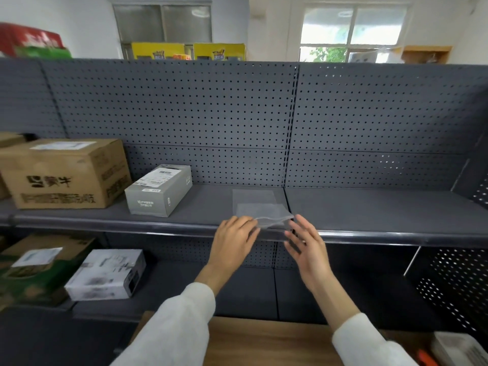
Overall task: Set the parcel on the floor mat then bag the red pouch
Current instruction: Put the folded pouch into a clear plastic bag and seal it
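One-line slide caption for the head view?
Both hands, left and right, reach clear bags on the grey shelf.

Single head view: your camera looks forward and down at the grey shelf (369, 204) close ahead, pegboard back panel (184, 107) filling the frame, windows above.

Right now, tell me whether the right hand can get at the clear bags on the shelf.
Probably yes. The right hand is open beside the near edge of the clear bags, which lie at the shelf's front lip with nothing between. The left hand already touches their near corner.
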Tool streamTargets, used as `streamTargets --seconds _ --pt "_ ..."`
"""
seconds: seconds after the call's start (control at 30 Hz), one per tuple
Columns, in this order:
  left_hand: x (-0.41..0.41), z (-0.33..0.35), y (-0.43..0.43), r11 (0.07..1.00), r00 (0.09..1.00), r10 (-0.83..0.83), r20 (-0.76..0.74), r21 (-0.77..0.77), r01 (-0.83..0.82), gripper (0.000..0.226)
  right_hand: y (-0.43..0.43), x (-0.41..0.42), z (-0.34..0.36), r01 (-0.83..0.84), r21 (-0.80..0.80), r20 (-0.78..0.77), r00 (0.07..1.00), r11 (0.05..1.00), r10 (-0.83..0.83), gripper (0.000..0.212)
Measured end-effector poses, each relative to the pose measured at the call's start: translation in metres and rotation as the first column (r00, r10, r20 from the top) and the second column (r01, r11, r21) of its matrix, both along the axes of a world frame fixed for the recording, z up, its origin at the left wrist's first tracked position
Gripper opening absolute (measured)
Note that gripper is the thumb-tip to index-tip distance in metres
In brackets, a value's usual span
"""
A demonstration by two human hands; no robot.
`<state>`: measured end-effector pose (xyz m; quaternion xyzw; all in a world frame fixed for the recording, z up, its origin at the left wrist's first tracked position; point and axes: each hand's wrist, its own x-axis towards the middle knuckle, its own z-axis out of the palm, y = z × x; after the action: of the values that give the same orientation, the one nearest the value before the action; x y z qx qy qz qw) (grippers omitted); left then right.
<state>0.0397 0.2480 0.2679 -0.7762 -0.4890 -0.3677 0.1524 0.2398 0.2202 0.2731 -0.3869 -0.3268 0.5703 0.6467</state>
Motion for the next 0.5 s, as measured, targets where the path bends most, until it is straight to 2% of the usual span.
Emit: streamTargets --seconds 0.1,0.23,0.33,0.5 --pt "0.013 -0.013 -0.038 0.999 1.000 -0.009 0.005 -0.033 0.010 0.028 -0.031 0.009 -0.035 0.014 -0.079 -0.031 0.999 0.997 -0.016 0.042" --pt "0.032 -0.050 -0.092 0.993 0.999 -0.037 -0.005 -0.110 0.037 0.025 -0.079 0.011 -0.080 -0.097 -0.200 -0.052 0.995 0.975 0.089 0.055" --pt "0.048 -0.090 -0.129 0.975 0.998 -0.059 0.004 -0.213 0.058 0.023 -0.113 0.010 -0.112 -0.193 -0.217 -0.144 0.976 0.957 0.164 0.067" --pt "0.077 -0.161 -0.199 0.922 0.994 -0.089 0.069 -0.371 0.108 0.031 -0.165 0.021 -0.167 -0.200 -0.289 -0.059 0.980 0.936 0.192 0.044"
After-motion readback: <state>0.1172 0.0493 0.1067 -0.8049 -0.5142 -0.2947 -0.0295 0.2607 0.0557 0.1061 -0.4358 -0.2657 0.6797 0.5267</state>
